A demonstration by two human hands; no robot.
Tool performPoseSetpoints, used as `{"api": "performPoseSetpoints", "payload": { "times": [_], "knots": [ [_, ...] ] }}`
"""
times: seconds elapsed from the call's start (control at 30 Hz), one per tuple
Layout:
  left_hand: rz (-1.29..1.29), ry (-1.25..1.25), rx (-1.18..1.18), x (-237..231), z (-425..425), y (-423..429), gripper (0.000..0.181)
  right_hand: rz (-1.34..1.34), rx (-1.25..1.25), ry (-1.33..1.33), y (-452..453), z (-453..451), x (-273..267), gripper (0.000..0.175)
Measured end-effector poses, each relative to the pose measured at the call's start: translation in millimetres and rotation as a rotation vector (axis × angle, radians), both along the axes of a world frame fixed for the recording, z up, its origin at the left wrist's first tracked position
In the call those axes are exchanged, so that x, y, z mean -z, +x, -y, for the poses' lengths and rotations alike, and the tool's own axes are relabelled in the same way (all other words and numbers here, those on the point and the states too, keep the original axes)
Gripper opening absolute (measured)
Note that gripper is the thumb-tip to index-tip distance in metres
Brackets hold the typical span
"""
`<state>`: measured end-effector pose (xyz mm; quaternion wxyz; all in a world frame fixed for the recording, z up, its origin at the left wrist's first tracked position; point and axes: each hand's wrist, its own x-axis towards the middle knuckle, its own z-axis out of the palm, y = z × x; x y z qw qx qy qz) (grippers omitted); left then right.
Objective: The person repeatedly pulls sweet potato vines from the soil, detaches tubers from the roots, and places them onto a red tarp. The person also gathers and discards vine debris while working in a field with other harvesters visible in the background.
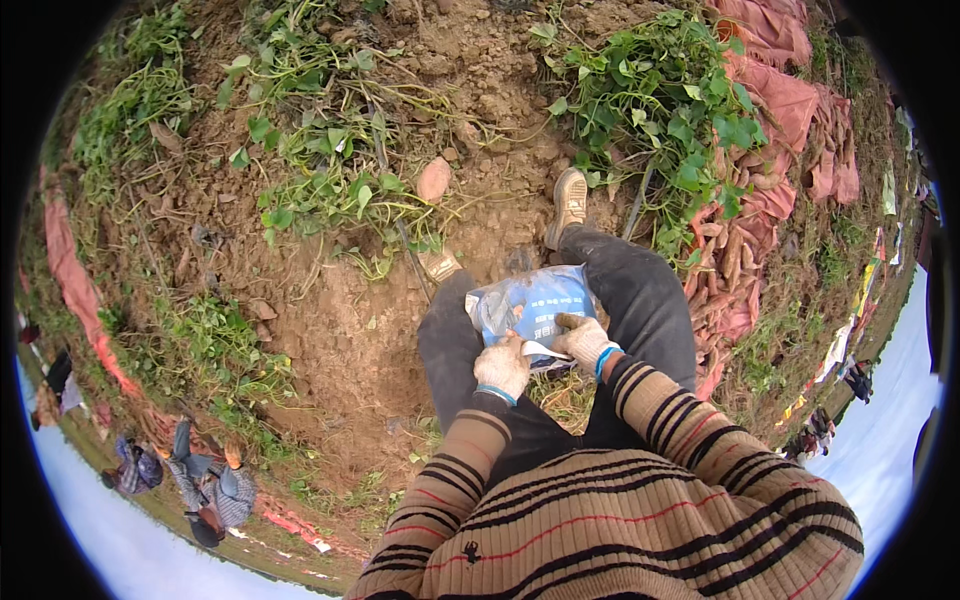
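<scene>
A blue printed plastic bag (540,296) lies between my knees, its near edge pulled up toward me. My left hand (502,367), in a dirty white knit glove with a blue cuff, pinches that edge near its left part. On the right, my right hand (589,341), gloved the same way, grips the edge too. A white strip (541,349) of the bag stretches between the two hands. What the bag holds is hidden. Beyond it, a single sweet potato (434,179) rests on the bare soil.
Sweet potato vines (652,97) are heaped ahead to the right, with more vines (322,180) ahead to the left. Many sweet potatoes (724,259) lie on red woven sheeting (780,105) along the right. Another person (217,487) is at the lower left, apart from me.
</scene>
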<state>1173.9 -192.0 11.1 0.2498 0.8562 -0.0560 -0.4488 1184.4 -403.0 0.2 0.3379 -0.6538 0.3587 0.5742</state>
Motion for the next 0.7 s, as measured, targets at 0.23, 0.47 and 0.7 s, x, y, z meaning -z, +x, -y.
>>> {"api": "performPoseSetpoints", "payload": {
  "times": [0.23, 0.47, 0.7],
  "knots": [
    [-0.113, 0.139, 0.018, 21, 45, 40, 0.029, 0.139, -0.635, 0.371, 38, 42, 66, 0.068],
    [-0.522, 0.187, 0.108, 72, 54, 23, 0.047, -0.105, -0.704, 0.325, 25, 25, 111, 0.050],
    [-0.808, 0.182, 0.154, 176, 28, 0, 0.061, -0.159, -1.104, 0.633, 9, -7, 192, 0.042]
  ]
}}
